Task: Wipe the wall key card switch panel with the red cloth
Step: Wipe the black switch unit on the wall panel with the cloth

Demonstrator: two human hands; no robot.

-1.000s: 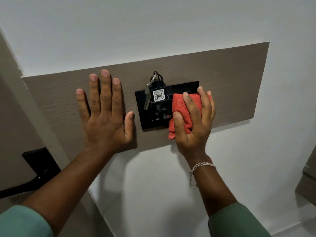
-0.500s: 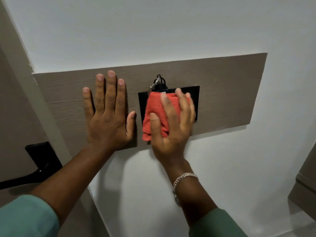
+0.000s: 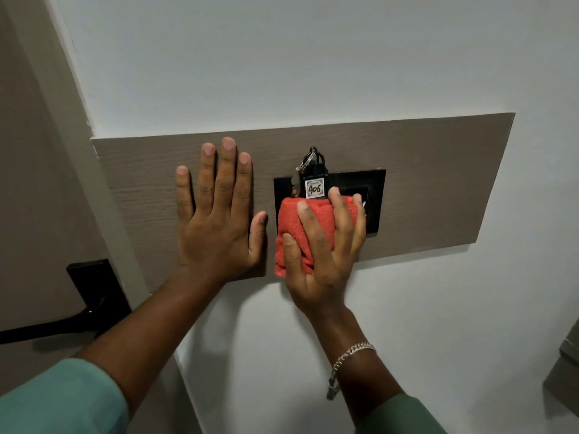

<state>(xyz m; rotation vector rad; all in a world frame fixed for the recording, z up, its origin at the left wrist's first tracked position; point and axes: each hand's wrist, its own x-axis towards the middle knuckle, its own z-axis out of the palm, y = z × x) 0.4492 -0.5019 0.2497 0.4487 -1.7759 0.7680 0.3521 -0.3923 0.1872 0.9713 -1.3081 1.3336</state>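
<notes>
The black key card switch panel (image 3: 374, 195) is set in a brown wood-grain board (image 3: 432, 183) on the white wall. A key fob with a white "406" tag (image 3: 314, 189) sticks out of the panel's top, on a key ring. My right hand (image 3: 322, 245) presses the folded red cloth (image 3: 293, 223) against the panel's lower left part, just under the tag. My left hand (image 3: 216, 220) lies flat on the board with fingers spread, left of the panel and holding nothing. The panel's lower left is hidden by cloth and hand.
A brown door with a black lever handle (image 3: 59, 327) and black backplate stands at the left, beside the door frame. White wall (image 3: 313, 57) surrounds the board. A grey-brown furniture edge (image 3: 567, 368) shows at the far right.
My right hand slid the cloth from the panel's right side to its left, then down, so the 406 tag shows again. My left hand stayed flat on the board.
</notes>
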